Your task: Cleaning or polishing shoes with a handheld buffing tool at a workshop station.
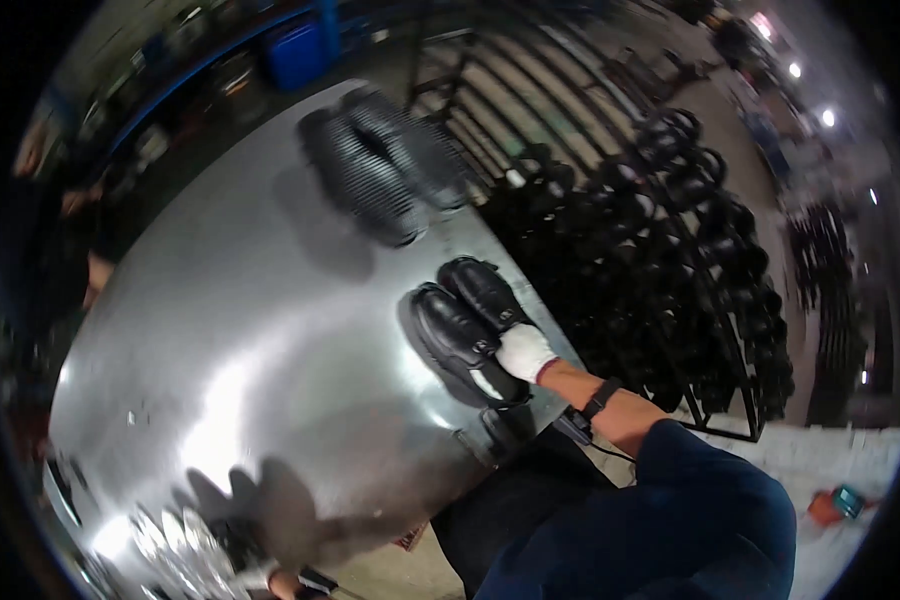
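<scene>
My right hand (pixel 526 352), in a white glove, is closed at the heel end of a pair of black shoes (pixel 465 315), which lie side by side on a shiny metal table (pixel 170 330). Their toes point away from me. Farther off on the tabletop is a pair of black ribbed soles (pixel 365 170). At the lower left, my left hand (pixel 278 582) is mostly cut off by the picture's edge, and its fingers are hidden. Beside it are several shiny silver shoe-shaped pieces (pixel 180 540) and something dark I cannot make out.
A rack (pixel 705 330) crowded with black shoes stands right of the table. Behind it are metal rails (pixel 530 90). A blue bin (pixel 298 52) sits at the far left. Another person's arm (pixel 95 275) shows beyond the table's left edge. A cable (pixel 610 452) hangs near my right forearm.
</scene>
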`<state>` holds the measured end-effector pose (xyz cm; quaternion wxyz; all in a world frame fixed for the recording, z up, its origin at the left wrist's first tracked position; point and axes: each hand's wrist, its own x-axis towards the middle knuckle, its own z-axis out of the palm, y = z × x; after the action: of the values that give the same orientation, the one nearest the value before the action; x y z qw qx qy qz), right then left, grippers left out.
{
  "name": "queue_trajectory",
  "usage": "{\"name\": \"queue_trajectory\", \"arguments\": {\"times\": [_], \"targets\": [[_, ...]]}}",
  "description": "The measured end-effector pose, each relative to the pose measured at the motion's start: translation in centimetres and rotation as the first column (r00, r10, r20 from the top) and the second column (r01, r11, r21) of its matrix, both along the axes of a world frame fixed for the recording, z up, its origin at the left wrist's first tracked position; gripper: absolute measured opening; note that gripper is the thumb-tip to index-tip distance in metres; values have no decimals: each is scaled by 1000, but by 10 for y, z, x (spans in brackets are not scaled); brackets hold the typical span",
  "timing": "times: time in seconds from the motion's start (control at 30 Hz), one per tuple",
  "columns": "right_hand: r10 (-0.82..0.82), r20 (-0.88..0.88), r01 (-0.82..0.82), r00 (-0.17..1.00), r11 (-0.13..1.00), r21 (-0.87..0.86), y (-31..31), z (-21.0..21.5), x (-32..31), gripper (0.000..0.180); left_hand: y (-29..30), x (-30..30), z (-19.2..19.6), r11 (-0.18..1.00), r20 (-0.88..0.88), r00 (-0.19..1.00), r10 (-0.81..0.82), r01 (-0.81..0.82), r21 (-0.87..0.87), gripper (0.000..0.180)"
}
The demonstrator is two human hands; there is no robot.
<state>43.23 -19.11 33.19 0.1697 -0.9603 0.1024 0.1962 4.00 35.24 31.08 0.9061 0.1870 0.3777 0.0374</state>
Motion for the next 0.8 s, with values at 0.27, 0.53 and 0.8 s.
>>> {"name": "queue_trajectory", "arguments": {"times": [0.27,0.53,0.8], "targets": [[-80,614,154,785,986,-69,-186,-1,169,34,-40,227,-80,930,41,953,-300,301,-209,58],[-267,209,323,941,894,-311,-386,38,309,42,-246,305,-51,650,-327,944,52,217,729,22],[-387,314,11,867,645,764,-102,96,264,59,-253,297,-40,556,-360,931,68,264,788,19]]}}
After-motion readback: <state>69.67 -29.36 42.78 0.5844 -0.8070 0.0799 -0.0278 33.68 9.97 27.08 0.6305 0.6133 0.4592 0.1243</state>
